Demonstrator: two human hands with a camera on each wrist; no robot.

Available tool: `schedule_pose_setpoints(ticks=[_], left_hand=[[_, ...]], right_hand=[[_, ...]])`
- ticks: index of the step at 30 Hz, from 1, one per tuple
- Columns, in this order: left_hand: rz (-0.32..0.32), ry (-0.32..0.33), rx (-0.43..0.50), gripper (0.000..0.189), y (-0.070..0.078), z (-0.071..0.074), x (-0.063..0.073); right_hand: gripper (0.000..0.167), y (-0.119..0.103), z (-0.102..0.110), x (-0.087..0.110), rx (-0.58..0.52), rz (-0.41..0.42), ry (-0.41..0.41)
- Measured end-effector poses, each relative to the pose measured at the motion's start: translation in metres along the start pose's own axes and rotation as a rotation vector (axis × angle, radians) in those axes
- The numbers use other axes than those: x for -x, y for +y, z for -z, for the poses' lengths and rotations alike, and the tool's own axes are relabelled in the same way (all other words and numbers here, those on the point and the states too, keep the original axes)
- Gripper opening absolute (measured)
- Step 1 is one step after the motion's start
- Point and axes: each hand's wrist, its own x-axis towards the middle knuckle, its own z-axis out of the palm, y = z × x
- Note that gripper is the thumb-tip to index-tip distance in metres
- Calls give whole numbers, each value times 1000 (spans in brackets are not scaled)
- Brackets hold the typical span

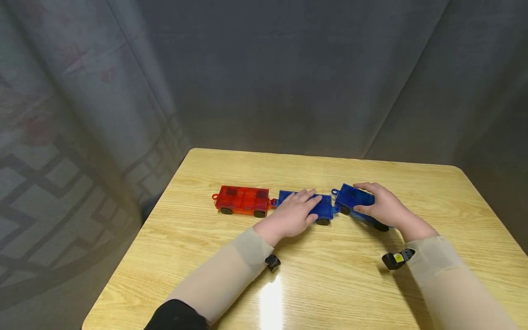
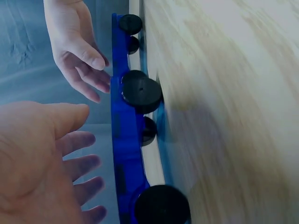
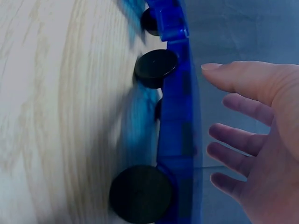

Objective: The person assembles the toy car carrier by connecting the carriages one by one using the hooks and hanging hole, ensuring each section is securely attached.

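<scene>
Three see-through toy wagons with black wheels stand in a row on the table. At the left is the red wagon (image 1: 241, 199), its end ring meeting the middle blue wagon (image 1: 326, 208). My left hand (image 1: 290, 217) is spread over that middle wagon; in the left wrist view, the fingers of this hand (image 2: 37, 158) look slightly off its top. The right blue wagon (image 1: 352, 196) stands at an angle, its end close to the middle one's coupling. My right hand (image 1: 385, 206) is over it, thumb and fingers apart; the right wrist view has this hand (image 3: 266, 135) clear of the wagon's surface.
The light wooden table (image 1: 231, 270) has rounded far corners. Grey curtains (image 1: 280, 82) hang behind it and to the left. A small black camera (image 1: 398, 258) is on the right wrist and another (image 1: 272, 262) on the left.
</scene>
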Motion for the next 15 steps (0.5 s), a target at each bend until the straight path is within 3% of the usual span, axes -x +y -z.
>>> schedule_pose_setpoints(ticks=[9, 15], left_hand=[[3, -4, 10, 59, -1, -12, -2], [11, 12, 34, 60, 0, -19, -3]], right_hand=[[81, 9, -10, -2, 23, 9, 0], [81, 9, -13, -4, 42, 4, -4]])
